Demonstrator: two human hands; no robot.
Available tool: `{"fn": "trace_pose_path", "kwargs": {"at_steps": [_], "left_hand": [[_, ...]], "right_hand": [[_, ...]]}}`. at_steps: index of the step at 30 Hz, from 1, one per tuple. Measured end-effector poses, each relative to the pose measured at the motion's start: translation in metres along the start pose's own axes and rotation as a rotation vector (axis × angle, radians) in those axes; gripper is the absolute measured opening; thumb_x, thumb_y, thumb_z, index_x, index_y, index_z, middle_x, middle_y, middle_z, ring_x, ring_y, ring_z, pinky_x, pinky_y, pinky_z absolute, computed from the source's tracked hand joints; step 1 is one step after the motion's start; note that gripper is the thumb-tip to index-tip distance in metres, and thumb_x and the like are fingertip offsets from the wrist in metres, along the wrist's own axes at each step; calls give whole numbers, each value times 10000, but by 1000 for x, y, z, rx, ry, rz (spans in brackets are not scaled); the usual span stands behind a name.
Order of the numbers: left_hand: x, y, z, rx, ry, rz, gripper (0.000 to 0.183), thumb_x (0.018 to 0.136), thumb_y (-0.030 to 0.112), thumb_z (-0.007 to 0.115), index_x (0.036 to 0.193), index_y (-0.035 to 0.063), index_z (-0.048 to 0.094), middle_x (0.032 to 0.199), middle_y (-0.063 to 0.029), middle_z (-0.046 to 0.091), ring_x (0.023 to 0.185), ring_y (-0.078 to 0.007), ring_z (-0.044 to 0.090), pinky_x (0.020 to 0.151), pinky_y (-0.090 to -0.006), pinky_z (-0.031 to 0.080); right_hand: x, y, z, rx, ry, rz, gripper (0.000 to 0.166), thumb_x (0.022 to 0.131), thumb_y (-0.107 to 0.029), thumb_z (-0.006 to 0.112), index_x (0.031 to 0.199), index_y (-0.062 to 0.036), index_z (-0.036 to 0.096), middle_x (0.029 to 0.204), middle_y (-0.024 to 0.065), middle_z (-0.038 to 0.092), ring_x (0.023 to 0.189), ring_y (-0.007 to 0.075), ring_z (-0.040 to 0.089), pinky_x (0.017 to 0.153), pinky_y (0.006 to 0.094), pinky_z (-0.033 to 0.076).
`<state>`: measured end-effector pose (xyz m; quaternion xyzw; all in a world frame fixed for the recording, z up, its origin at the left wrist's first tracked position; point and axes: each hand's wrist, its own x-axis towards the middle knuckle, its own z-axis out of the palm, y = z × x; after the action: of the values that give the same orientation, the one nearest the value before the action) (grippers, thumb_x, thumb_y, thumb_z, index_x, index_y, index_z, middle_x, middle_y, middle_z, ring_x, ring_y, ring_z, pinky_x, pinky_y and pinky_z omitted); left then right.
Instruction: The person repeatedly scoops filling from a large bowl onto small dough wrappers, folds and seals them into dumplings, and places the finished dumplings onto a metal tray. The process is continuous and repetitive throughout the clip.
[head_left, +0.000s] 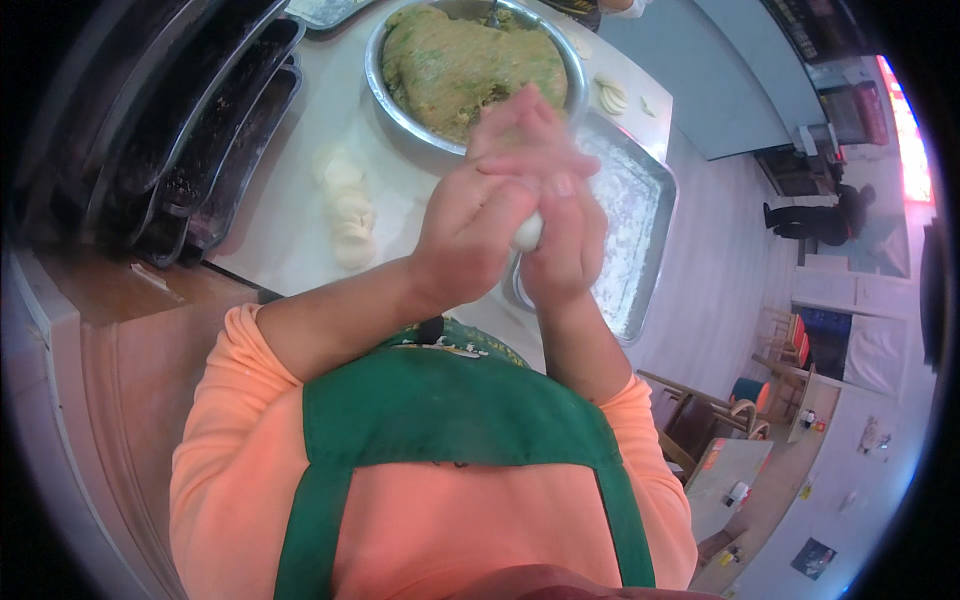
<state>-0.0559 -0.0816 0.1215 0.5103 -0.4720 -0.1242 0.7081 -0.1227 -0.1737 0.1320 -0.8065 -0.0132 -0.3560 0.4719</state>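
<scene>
My left hand (471, 238) and my right hand (564, 244) are pressed together over the table, thumbs side by side and fingers overlapping. Between the thumbs and palms shows the pale, smooth end of a dough dumpling (528, 234); my hands hide the rest of it. Just beyond my fingers stands a large metal bowl (407, 127) heaped with greenish-brown filling (469, 56). A utensil handle (493, 16) sticks out of the filling at the far side. Partly beneath my right hand lies a metal tray (670, 202) dusted with white flour (619, 232).
Overlapping round dough wrappers (350, 217) lie in a row on the white table (289, 210), left of my hands. More wrappers (611, 95) rest beyond the tray. Several dark trays (225, 150) are stacked at the left edge. Another person's sleeve (636, 7) shows at the top.
</scene>
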Motion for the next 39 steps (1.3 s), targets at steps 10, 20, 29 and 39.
{"fn": "trace_pose_path", "kwargs": {"at_steps": [10,20,29,39], "left_hand": [[-3,-19,-5,-161,-27,100,496,882,402,373,1005,9,648,1181,-119,561,1325,-310,227,1095,-457,93],[3,-44,-32,1136,-233,301,654,865,656,288,1064,130,623,1283,-121,456,1315,-361,236,1078,-565,84],[-1,-35,-22,580,71,-41,117,809,176,633,760,71,652,1002,-37,631,1167,-298,432,981,-407,318],[-20,-15,-12,32,55,-415,341,938,279,460,804,3,607,644,-49,569,624,-120,533,581,-283,418]], "right_hand": [[0,-7,6,202,-68,71,468,952,-414,356,1085,-10,552,1200,187,521,1174,327,461,997,431,339],[-26,30,-4,1217,414,778,296,981,-331,381,897,-78,509,977,89,557,913,191,528,811,351,412],[-19,17,-5,1093,287,851,379,982,-293,382,1143,20,523,1003,90,573,934,170,539,830,307,418],[-31,6,-9,31,69,363,254,952,-183,471,1019,32,589,854,112,591,757,193,581,704,298,456]]}}
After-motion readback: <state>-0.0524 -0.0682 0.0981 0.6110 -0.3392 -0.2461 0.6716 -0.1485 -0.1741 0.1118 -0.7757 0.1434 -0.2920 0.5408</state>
